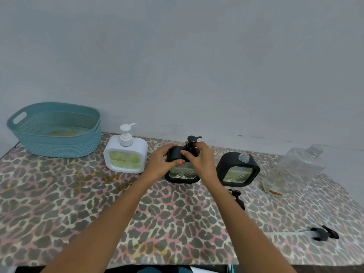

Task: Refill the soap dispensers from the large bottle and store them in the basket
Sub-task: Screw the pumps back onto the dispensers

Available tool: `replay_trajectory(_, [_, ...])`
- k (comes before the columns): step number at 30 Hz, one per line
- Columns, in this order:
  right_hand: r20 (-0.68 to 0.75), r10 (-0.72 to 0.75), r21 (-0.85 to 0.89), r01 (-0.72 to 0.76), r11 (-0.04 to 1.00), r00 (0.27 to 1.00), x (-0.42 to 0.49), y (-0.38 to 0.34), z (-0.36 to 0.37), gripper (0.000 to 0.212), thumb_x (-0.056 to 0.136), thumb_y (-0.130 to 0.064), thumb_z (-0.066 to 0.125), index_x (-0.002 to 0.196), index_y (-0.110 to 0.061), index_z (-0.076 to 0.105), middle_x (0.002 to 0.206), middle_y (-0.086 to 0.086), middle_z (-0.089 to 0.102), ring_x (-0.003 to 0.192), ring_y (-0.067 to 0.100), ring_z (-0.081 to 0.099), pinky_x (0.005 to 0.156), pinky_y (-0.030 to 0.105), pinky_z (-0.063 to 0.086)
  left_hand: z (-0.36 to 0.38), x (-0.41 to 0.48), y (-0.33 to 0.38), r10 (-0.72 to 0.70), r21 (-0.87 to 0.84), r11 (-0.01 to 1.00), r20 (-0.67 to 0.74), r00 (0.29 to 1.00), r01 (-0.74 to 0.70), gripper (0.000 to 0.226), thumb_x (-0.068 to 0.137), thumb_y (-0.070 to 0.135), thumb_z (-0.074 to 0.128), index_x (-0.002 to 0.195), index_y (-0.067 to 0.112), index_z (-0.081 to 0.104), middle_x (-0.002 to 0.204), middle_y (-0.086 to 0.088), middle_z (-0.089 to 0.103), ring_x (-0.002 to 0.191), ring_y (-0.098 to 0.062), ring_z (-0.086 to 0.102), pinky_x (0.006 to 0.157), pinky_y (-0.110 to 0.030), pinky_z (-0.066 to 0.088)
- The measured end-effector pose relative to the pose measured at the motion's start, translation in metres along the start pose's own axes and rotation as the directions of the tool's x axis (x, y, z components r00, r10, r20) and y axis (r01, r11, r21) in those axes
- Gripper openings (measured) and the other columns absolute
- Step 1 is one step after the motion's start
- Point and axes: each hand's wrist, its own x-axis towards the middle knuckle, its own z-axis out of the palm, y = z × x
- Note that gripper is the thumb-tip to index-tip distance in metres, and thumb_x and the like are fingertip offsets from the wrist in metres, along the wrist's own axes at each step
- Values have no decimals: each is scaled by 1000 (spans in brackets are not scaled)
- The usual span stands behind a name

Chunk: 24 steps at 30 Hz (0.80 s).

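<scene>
1. Head view showed my left hand (pixel 161 164) curled over the left shoulder of the middle black dispenser (pixel 182 175), with the fingers on its top and the thumb on its front, so it gripped the body.
2. My right hand (pixel 201 160) was closed around the black pump (pixel 192 141) standing on this dispenser, and the fingertips pinched its collar.
3. This dispenser stood upright on the leopard-pattern cloth (pixel 78 203), near the wall, with greenish liquid in its window.
4. To its left stood the white dispenser (pixel 126 157), with its pump on and green liquid inside.
5. Further left, the blue basket (pixel 59 148) sat at the far corner, just beside the white dispenser.
6. Right of my hands stood the second black dispenser (pixel 237 170), with an open threaded neck and some liquid inside.
7. At the far right was the large bottle (pixel 295 168), clear and tilted, its neck pointing up and to the right.
8. Two loose pumps lay on the cloth: the near pump (pixel 238 200) in front of the second black dispenser, and the far pump (pixel 321 233), with its tube, close to the right edge.
</scene>
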Motion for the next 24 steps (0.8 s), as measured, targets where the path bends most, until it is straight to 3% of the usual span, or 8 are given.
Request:
replay_trajectory(4, [-21, 10, -48, -11, 999, 1000, -2, -1, 2, 26, 83, -11, 66, 106, 1, 63, 105, 17, 63, 94, 24, 58, 69, 10, 33, 0, 1, 1, -46, 19, 999, 15, 999, 46, 47, 73, 20, 75, 114, 26, 54, 116, 8, 57, 107, -4, 46, 94, -21, 35])
replay_trajectory(8, [67, 20, -78, -14, 997, 998, -8, 3, -13, 42, 84, -18, 66, 122, -5, 52, 119, 9, 57, 110, 20, 53, 82, 13, 34, -1, -4, 8, -50, 111, 993, -8, 999, 50, 56, 74, 24, 74, 125, 18, 50, 129, -1, 51, 113, -8, 43, 93, -24, 34])
replay_trajectory(12, [63, -25, -199, 37, 979, 998, -23, 16, -41, 40, 85, -22, 66, 120, -6, 54, 119, 8, 59, 112, 19, 53, 88, 18, 36, 1, -16, 19, 35, 202, 979, -150, 988, -4, 47, 74, 23, 74, 116, 16, 55, 123, -5, 52, 115, -17, 48, 96, -30, 38])
replay_trajectory(16, [-26, -33, -261, 25, 965, 999, -41, 27, -69, 25, 85, -21, 65, 106, -6, 62, 103, 8, 64, 92, 19, 59, 81, 27, 47, 14, -30, 37, 173, 257, 959, -212, 962, -116, 34, 76, 17, 72, 108, 13, 59, 111, -7, 55, 107, -23, 51, 92, -33, 43])
replay_trajectory(18, [-86, -8, -286, -17, 958, 996, -50, 34, -82, 21, 86, -22, 65, 101, -8, 64, 98, 6, 64, 84, 14, 57, 74, 27, 48, 27, -36, 47, 237, 252, 950, -201, 950, -184, 30, 78, 15, 70, 106, 12, 60, 107, -6, 55, 101, -23, 53, 88, -29, 46])
replay_trajectory(21, [-150, 71, -314, -116, 942, 986, -61, 48, -100, 21, 87, -24, 62, 102, -9, 64, 99, 3, 65, 84, 11, 56, 70, 23, 45, 50, -42, 60, 322, 229, 931, -155, 934, -283, 26, 80, 12, 68, 104, 9, 61, 102, -2, 56, 91, -13, 53, 79, -5, 42])
replay_trajectory(24, [-177, 183, -307, -231, 923, 967, -71, 63, -115, 25, 87, -21, 62, 106, -5, 63, 101, 8, 66, 89, 17, 60, 71, 23, 44, 75, -40, 66, 328, 199, 930, -67, 942, -309, 27, 82, 14, 66, 108, 10, 59, 107, -4, 58, 96, -10, 55, 86, -8, 40])
